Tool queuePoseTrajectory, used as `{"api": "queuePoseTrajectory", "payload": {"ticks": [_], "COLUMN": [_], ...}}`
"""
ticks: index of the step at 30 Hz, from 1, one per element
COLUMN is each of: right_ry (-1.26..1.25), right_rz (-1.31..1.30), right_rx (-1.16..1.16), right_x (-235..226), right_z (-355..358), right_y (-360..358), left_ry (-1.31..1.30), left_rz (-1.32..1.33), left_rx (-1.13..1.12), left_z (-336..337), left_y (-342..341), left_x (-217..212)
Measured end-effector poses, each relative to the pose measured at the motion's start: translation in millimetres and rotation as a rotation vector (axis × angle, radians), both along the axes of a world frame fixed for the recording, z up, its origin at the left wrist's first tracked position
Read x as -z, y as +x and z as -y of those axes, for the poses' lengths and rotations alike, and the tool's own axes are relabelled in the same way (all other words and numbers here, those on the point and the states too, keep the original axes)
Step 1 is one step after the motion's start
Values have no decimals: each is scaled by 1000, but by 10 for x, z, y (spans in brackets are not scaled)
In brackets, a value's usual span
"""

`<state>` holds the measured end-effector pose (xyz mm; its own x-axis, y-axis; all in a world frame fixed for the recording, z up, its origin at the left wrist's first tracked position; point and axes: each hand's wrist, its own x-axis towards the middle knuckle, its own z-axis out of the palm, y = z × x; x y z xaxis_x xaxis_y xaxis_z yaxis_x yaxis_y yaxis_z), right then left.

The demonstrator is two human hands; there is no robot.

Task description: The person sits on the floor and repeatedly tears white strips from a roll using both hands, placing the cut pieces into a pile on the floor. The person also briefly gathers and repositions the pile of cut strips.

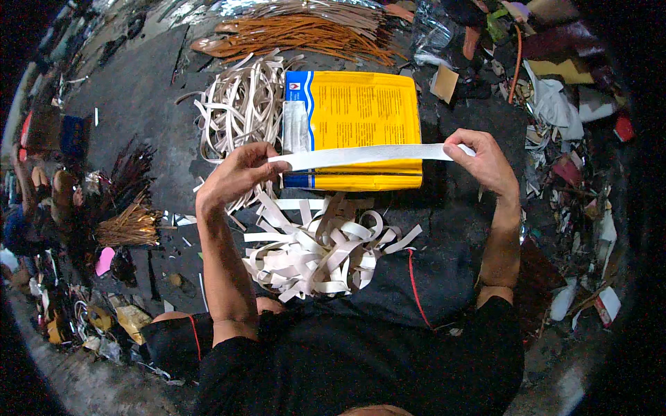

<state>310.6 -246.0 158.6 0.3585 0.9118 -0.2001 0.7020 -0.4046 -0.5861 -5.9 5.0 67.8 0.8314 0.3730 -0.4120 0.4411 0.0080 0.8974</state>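
Strips [326,260], pale and curled, lie heaped nearest the body [368,357]. Beyond them, the left hand [243,170] and right hand [490,163] each pinch one end of a white band [368,157], which spans nearly straight between them, over the near part of a yellow package [404,114]. Its face bears columns of print [334,104] too small to read and, on a blue border [300,182], a pictogram label [295,87]. Beyond lie orange-brown strands [298,40].

The left forearm [225,270] and right forearm [503,243] extend forward, bare. The left hand [239,173] and right hand [491,165] face each other, well apart, palms turned inward, each thumb [272,169] pinched against curled fingers [261,150].
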Motion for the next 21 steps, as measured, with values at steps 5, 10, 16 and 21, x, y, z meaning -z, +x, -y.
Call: {"api": "queuePoseTrajectory", "payload": {"ticks": [5, 10, 16, 21], "right_ry": [-106, 275, 506, 593], "right_rz": [161, 266, -32, -67], "right_rx": [-10, -72, -445, -380], "right_x": [184, 372, 1079, 1174], "right_z": [18, -609, -1476, -1542], "right_y": [140, -215, -986, -1146], "left_ry": [71, 20, 142, 255], "left_rz": [24, 217, 245, 258], "left_rx": [-202, -450, -557, -673], "left_z": [-38, 80, 108, 229], "left_y": [80, 159, 233, 330], "left_x": [256, 364, 542, 573]}}
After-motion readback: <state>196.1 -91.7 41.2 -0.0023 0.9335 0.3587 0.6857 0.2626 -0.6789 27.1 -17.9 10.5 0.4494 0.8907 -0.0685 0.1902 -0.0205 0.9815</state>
